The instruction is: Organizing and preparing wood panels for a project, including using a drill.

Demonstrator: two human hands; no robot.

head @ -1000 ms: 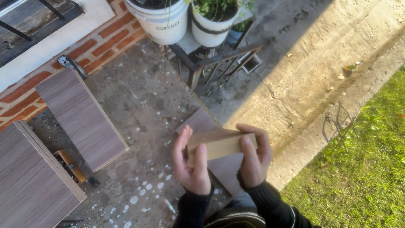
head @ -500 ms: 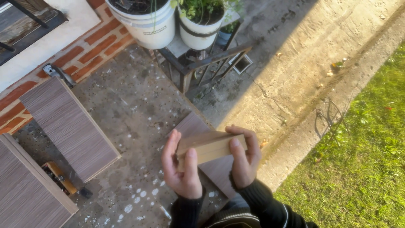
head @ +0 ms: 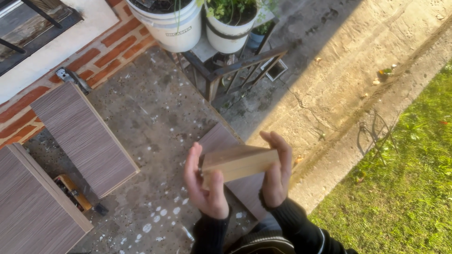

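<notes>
Where both hands clasp it, the wooden block looks pale, rectangular.

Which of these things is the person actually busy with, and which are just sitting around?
In hand:
- wooden block, held at its ends between the left hand and right hand

Lying about:
- two grey striped panels leaning by the brick wall
- a third panel under the hands
- two white plant pots on a metal stand
- grass
</notes>
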